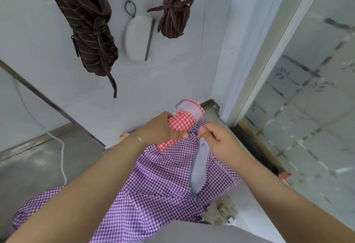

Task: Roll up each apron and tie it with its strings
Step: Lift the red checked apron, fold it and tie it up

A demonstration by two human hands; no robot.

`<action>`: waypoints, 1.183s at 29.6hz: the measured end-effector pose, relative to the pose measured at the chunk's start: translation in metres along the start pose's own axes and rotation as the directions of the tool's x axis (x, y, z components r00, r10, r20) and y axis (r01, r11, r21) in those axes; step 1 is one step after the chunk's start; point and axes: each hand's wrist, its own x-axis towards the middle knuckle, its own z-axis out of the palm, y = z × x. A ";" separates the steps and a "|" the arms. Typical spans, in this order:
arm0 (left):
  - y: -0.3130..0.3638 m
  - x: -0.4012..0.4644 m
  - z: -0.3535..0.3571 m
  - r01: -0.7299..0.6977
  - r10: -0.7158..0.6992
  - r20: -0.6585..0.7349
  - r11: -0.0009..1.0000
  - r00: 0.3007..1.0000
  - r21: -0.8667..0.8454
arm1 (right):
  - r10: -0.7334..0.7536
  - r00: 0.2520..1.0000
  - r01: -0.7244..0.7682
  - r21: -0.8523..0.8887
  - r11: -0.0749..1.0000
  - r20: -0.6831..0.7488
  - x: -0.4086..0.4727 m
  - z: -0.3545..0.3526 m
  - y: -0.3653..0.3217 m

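My left hand (163, 127) is wrapped around a red-and-white checked roll (179, 125), fingers curled over it, thumb side toward me, a thin bangle (139, 138) on that wrist. The roll's far end pokes out past my knuckles, capped by a pale lilac band (192, 108) with a striped edge. Just to the right, my right hand (219, 141) pinches a gathered bit of the purple checked apron (163, 185) between thumb and fingertips, right beside the red roll. The two hands sit close together, nearly touching, both gripping cloth.

The purple apron spills down toward me from that point, over my lap and off to the near left, with a pale lilac strip (199, 168) edged in dark stripes running down its middle.

Far up on the white wall (38, 31) hang two brown striped aprons, already rolled and tied: a long one on the left (86, 27) with a string dangling below it, a shorter one on the right (174, 8) with its knot showing. Between them a white pad (137, 39) hangs from a hook. A white cord (61, 150) trails along the floor at left; a patterned glass door (311, 89) stands at right.
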 end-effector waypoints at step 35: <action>0.013 -0.012 0.035 -0.167 0.186 0.001 0.879 0.983 0.446 | 0.394 0.803 -0.332 -0.214 0.919 0.447 0.081 -0.064 -0.024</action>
